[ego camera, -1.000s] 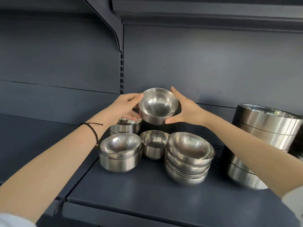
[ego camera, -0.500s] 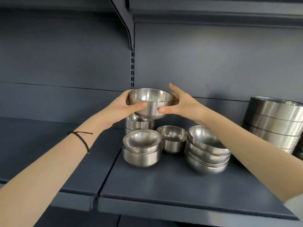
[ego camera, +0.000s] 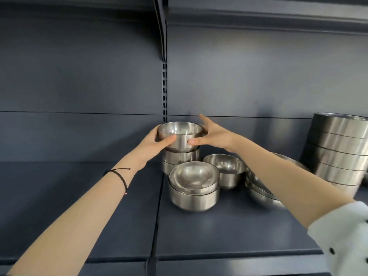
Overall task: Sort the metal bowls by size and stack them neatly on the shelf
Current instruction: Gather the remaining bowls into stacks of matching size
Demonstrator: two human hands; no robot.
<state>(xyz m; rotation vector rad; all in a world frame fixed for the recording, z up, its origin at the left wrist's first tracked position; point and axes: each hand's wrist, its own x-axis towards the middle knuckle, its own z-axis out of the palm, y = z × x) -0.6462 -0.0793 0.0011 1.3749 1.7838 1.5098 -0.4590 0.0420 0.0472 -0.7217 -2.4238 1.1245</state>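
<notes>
Both hands hold a small steel bowl upright at the back of the shelf. My left hand grips its left side, thumb across the front. My right hand pinches its right side with thumb and fingers, the index finger pointing up. The bowl sits on top of a back stack of similar bowls. In front stands a stack of two bowls, and a single small bowl is beside it.
Under my right forearm is a stack of wider shallow bowls. A tall stack of large bowls stands at the far right. The dark shelf has bare surface in front and to the left. A slotted upright runs behind.
The held bowl has moved left and down, from the air above the bowls onto the back stack. Both hands stay on it.
</notes>
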